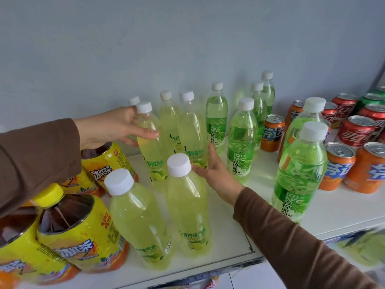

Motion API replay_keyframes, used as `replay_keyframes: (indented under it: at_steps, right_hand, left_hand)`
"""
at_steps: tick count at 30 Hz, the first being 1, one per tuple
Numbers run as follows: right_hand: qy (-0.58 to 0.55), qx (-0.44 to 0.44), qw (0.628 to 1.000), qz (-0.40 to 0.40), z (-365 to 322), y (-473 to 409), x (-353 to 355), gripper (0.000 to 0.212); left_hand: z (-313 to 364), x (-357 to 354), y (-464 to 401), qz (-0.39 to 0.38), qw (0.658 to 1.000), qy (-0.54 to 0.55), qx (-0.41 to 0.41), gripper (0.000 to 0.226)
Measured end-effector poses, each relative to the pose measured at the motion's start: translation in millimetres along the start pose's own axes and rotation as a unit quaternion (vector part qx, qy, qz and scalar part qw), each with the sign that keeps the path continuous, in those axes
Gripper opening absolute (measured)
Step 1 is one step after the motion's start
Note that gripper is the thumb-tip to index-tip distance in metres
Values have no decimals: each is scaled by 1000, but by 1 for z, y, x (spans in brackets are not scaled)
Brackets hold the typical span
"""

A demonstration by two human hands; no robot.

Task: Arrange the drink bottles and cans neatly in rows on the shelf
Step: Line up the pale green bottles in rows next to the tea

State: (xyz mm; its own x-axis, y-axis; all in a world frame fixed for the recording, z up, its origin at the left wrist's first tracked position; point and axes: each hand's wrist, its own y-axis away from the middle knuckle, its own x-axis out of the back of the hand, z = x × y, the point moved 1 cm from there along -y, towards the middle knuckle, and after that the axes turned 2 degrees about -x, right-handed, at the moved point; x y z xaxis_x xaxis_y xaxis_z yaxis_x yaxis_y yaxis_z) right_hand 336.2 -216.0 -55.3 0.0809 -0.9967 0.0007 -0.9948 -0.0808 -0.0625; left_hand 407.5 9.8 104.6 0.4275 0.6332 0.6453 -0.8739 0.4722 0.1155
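On the white shelf (pixel 343 207), the left hand (pixel 112 128) curls around the upper part of an upright pale lime soda bottle (pixel 152 142) toward the back edge. The right hand (pixel 216 174), fingers straight, presses against the base of a neighbouring lime soda bottle (pixel 192 132). Green grape bottles (pixel 239 140) stand mid-shelf, with orange cans (pixel 337 165) and red cans (pixel 356 130) toward the right end.
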Motion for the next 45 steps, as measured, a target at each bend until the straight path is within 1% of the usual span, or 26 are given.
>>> replay_keyframes:
  at_steps: [1,3,4,10,14,19,21,25,29,30,32,33,35,36,37,38,40,43,45]
  right_hand:
    - [-1,1,1000,-4,1,0,1,60]
    - [-1,7,1000,-4,10,-3,3,58]
    - [-2,8,1000,-2,15,-5,4,59]
    - [1,13,1000,-2,30,-12,6,65]
    - [-5,22,1000,-12,37,-16,6,70]
    - [-25,28,999,-20,41,-16,6,73]
    - [-33,24,999,-26,41,-15,8,71]
    - [-68,15,997,-33,42,-12,13,58]
    - [-116,3,993,-18,47,-10,13,54]
    - [-120,-2,993,-11,48,-10,13,54]
    - [-123,-25,992,-5,50,-11,12,63]
    - [-121,-34,992,-3,51,-11,12,68]
    - [-106,-39,994,1,54,-15,12,66]
    - [-103,-44,994,-1,55,-15,11,65]
    - [-104,-49,993,-1,55,-16,11,67]
    - [-113,-52,992,-2,55,-15,10,67]
    - [-143,-47,989,-5,54,-13,9,61]
    - [-163,-43,986,-12,50,-10,5,57]
    - [-157,-47,986,-23,49,-8,1,59]
  left_hand:
    - [-1,-2,1,-3,1000,-6,2,56]
    - [-2,-6,2,-12,1000,-9,8,40]
    - [-3,-7,2,-17,1000,-9,10,37]
    - [-7,-8,3,-26,1000,2,7,39]
    - [-8,-6,6,-45,999,2,0,43]
    - [-9,-5,10,-52,999,9,-1,32]
    - [-9,-5,11,-58,998,12,1,33]
    - [-11,-4,12,-63,998,13,-2,36]
    - [-16,-1,12,-66,998,21,-8,29]
    - [-15,-2,13,-69,997,24,-9,29]
    - [-17,0,13,-66,997,30,-4,27]
    - [-18,1,14,-69,997,30,-1,30]
    - [-18,3,15,-82,996,20,-8,58]
    - [-17,2,16,-81,997,9,-10,68]
    - [-18,2,16,-80,997,8,-14,71]
    - [-16,2,17,-83,996,14,-16,68]
    - [-15,2,18,-82,996,23,-12,56]
    - [-19,7,18,-84,996,-3,1,65]
    - [-19,9,22,-88,996,-9,7,62]
